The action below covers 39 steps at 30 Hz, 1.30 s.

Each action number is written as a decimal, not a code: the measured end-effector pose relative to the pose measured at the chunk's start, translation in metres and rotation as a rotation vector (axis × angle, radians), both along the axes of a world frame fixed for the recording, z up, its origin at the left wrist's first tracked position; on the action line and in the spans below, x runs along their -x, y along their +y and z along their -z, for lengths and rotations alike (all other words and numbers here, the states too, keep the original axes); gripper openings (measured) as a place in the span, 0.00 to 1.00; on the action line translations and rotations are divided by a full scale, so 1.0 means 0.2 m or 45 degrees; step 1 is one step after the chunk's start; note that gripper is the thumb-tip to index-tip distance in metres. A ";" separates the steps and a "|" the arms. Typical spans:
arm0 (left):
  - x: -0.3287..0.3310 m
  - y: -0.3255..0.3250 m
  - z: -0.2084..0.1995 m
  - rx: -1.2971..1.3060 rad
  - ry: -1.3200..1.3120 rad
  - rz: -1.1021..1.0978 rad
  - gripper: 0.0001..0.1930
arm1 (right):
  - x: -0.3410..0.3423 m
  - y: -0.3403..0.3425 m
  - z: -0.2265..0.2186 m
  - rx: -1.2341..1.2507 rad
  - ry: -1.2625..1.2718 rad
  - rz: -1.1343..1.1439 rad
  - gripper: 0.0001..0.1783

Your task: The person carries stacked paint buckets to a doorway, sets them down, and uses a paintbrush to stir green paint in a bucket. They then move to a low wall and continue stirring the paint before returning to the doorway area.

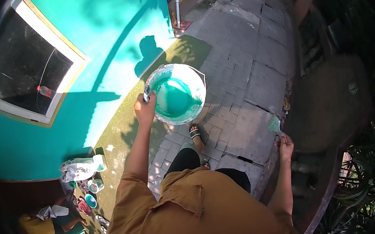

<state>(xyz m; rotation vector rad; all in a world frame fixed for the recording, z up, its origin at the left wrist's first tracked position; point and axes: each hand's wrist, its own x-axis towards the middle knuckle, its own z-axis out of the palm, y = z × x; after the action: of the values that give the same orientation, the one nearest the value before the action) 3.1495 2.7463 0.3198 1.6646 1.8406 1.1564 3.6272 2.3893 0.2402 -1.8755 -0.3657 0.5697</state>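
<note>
My left hand (pixel 144 107) is closed at the left rim of a round white bucket (pixel 202 88), holding it out in front of me. Teal-green paint (pixel 177 97) lies in the bottom and streaks the inner wall. A small dark and white piece shows at the fingers; I cannot make out whether it belongs to the bucket. Off to the right, my right hand (pixel 284 146) pinches the handle of a flat paintbrush (pixel 274 125) with a pale green, fan-shaped end. It points away from me, well apart from the bucket.
A teal wall (pixel 98 31) with a white-framed window (pixel 64 81) stands left. Grey paving (pixel 237 76) runs ahead beside a low dark wall (pixel 330 103). Bags (pixel 79 169) and a small teal bowl (pixel 90 200) lie lower left, near a seated person (pixel 40 228).
</note>
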 end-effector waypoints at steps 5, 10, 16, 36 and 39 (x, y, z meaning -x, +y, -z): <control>-0.55 0.42 0.00 0.001 0.006 0.195 0.22 | 0.06 0.81 -0.62 -0.333 -0.082 -0.279 0.16; -1.00 0.83 0.06 -0.126 -0.065 0.324 0.19 | 0.07 1.66 -0.83 -0.404 -0.204 -0.601 0.09; -1.41 1.28 -0.11 -0.081 -0.240 0.414 0.17 | -0.04 2.57 -0.77 0.044 -0.205 -0.809 0.08; -2.39 2.94 -0.20 0.027 -0.082 0.172 0.18 | -1.00 4.55 -0.37 -0.110 -0.783 -1.200 0.14; -2.55 3.16 -0.23 0.021 -0.010 0.123 0.19 | -1.17 4.86 -0.48 -0.169 -0.796 -1.281 0.13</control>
<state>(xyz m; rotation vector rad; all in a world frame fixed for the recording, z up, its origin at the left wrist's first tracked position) 3.6585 3.3773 0.3659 1.7169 1.7400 1.1033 3.8610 3.3623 0.3352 -1.6076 -1.7612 0.5556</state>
